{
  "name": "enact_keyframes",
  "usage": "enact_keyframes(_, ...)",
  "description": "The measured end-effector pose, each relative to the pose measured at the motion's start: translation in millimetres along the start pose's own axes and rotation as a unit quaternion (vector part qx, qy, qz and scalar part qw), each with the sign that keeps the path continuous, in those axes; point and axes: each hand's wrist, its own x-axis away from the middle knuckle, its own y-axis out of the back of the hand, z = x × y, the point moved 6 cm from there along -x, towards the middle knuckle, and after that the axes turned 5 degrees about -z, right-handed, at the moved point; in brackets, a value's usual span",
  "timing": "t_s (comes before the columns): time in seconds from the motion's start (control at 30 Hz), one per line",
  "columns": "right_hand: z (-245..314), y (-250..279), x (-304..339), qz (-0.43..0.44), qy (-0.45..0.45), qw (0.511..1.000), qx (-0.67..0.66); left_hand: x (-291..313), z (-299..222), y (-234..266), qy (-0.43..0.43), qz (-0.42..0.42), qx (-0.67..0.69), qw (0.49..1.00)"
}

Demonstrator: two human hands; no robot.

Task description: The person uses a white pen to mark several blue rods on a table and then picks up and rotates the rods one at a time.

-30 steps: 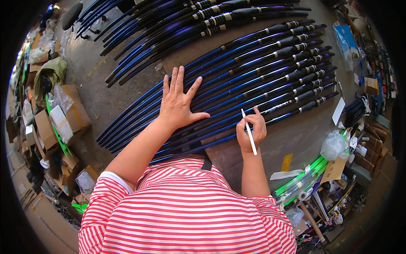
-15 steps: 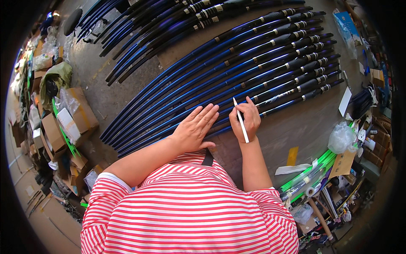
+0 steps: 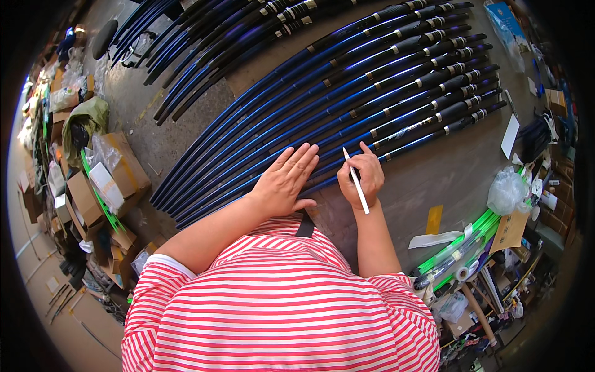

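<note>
Several glossy blue and black fishing rods (image 3: 349,93) lie side by side in a slanted row in front of me, their thicker black ends with silver bands at the right. My left hand (image 3: 285,181) rests flat across the nearest rods, fingers stretched out and thumb apart. Just right of it, my right hand (image 3: 364,178) is closed around a slim white pen (image 3: 357,189), its pointed tip towards the rods. The index finger of that hand reaches up beside the nearest rods. Whether the tip touches a rod, I cannot tell.
Another bundle of dark rods (image 3: 214,53) lies beyond, at the upper left. Cardboard boxes (image 3: 127,170) and an olive bag (image 3: 87,124) stand at left. To the right are bright green rods (image 3: 474,232), a clear plastic bag (image 3: 505,190) and a blue package (image 3: 503,22).
The view has shifted slightly, so the rods sit a little higher in the picture. Both hands keep nearly the same pose, the left flat and the right around the pen.
</note>
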Motion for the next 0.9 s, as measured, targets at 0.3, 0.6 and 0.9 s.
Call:
enact_keyframes(0.3, 1.0, -1.8, -1.6, 0.005, 0.01, 1.0, 0.022, -0.1, -0.9, -0.1, 0.001, -0.002, 0.001, 1.0)
enact_keyframes(0.6, 14.3, 14.6, 18.3, 0.006, -0.005, 1.0, 0.0, 0.8, -1.3, -0.5, 0.0, -0.015, -0.006, 1.0)
enact_keyframes(0.9, 15.3, 7.8, 19.7, 0.029, 0.01, 1.0, 0.007, 1.7, -1.1, -1.2, 0.004, -0.023, 0.005, 1.0)
